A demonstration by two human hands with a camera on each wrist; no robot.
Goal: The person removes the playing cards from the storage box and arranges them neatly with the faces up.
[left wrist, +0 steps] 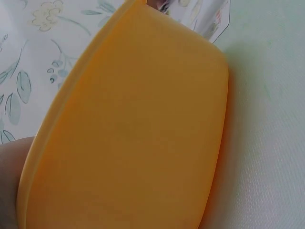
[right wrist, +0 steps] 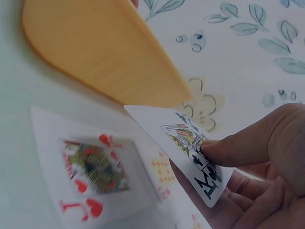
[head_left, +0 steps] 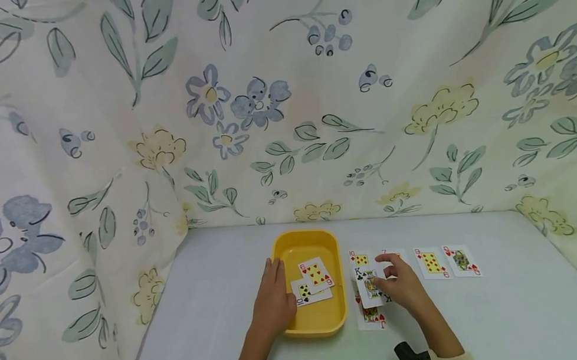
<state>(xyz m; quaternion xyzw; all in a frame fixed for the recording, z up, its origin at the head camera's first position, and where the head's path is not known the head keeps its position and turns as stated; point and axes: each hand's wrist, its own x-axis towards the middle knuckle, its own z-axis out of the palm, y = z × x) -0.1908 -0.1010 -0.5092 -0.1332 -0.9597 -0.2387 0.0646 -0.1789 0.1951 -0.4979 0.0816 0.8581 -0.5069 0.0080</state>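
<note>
My right hand (head_left: 400,283) pinches a king of clubs (right wrist: 178,138) between thumb and fingers, tilted above the other cards. Below it lies a jack of hearts (head_left: 371,320), partly covered in the head view. A ten of diamonds (head_left: 360,259) shows behind the king. My left hand (head_left: 272,300) rests along the left rim of a yellow tray (head_left: 315,326), its fingers fairly straight and its thumb over the inner side. Inside the tray, a six of hearts (head_left: 316,273) overlaps a black ten (head_left: 315,298).
To the right lie a nine of diamonds (head_left: 430,263) and a queen of hearts (head_left: 461,261) side by side. Another card, marked 7 (head_left: 394,252), is mostly hidden behind my right hand. A floral cloth (head_left: 288,174) hangs behind the white table (head_left: 527,301).
</note>
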